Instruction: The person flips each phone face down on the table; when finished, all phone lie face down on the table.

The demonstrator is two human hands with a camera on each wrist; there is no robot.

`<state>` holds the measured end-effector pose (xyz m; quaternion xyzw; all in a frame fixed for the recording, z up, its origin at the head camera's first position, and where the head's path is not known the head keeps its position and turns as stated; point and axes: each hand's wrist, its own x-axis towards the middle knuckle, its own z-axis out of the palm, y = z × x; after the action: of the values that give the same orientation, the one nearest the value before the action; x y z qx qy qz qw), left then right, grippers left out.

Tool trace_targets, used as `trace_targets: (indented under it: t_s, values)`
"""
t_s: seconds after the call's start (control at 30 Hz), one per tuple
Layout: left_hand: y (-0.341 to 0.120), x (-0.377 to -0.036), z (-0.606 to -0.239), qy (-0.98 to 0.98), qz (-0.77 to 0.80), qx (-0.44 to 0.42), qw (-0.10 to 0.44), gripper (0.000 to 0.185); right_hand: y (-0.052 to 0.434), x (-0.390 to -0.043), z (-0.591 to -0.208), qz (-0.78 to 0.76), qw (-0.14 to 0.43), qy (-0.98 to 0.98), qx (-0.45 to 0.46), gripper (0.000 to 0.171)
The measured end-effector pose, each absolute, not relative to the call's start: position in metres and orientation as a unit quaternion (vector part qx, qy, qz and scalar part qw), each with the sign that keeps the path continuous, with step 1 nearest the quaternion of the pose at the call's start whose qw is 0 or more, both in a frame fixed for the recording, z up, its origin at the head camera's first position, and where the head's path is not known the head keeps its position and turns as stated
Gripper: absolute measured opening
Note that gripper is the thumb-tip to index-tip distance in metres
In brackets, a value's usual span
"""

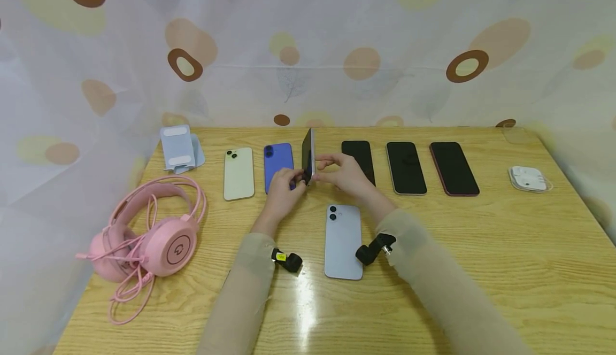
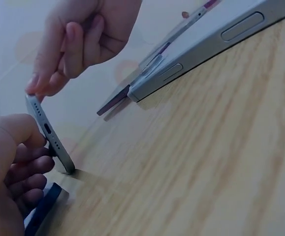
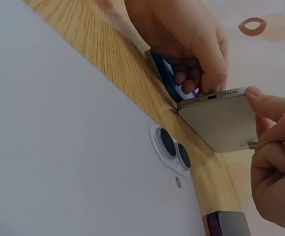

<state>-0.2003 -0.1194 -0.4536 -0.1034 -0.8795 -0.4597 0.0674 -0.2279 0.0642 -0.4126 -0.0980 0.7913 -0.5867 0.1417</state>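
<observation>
A pale-backed smartphone [image 1: 308, 154] stands upright on a long edge, its dark screen toward the left and its back toward the right. Fingers of my left hand [image 1: 283, 194] hold its near lower end from the screen side. With thumb and fingertips, my right hand [image 1: 347, 176] grips the upper edge and back; in the right wrist view the thumb lies at the corner of the phone [image 3: 221, 120] by the charging port. Beside my left hand lies a blue phone [image 1: 278, 160], face down. A light lilac phone [image 1: 343, 248] lies face down between my forearms.
A pale yellow phone [image 1: 239, 173] and a light blue phone stand [image 1: 178, 146] are at the left, behind pink headphones [image 1: 163, 242] with a loose cable. Rightward lie black-screened phones [image 1: 358, 157], [image 1: 406, 168], [image 1: 454, 168] and white wired earphones [image 1: 528, 178]. A patterned curtain [image 1: 327, 93] borders the table.
</observation>
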Motion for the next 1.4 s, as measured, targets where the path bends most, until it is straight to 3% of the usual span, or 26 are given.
trace_targets:
  t_s: [0.47,0.83,1.23,1.4]
  values:
    - [-0.131,-0.199,-0.436,-0.846,-0.511,-0.064,0.137,0.022,0.037,-0.229,-0.421,-0.533,0.123,0.820,-0.170,0.041]
    - [-0.139,-0.200,-0.434,-0.850,-0.498,-0.044,0.166,0.018,0.036,-0.232,-0.422,-0.451,0.140,0.869,-0.149,0.045]
    - [-0.142,-0.201,-0.440,-0.858,-0.494,-0.009,0.142,0.018,0.042,-0.231,-0.427,-0.419,0.163,0.883,-0.134,0.047]
    - [-0.136,-0.202,-0.446,-0.862,-0.486,-0.034,0.136,0.019,0.051,-0.230,-0.424,-0.407,0.161,0.891,-0.120,0.047]
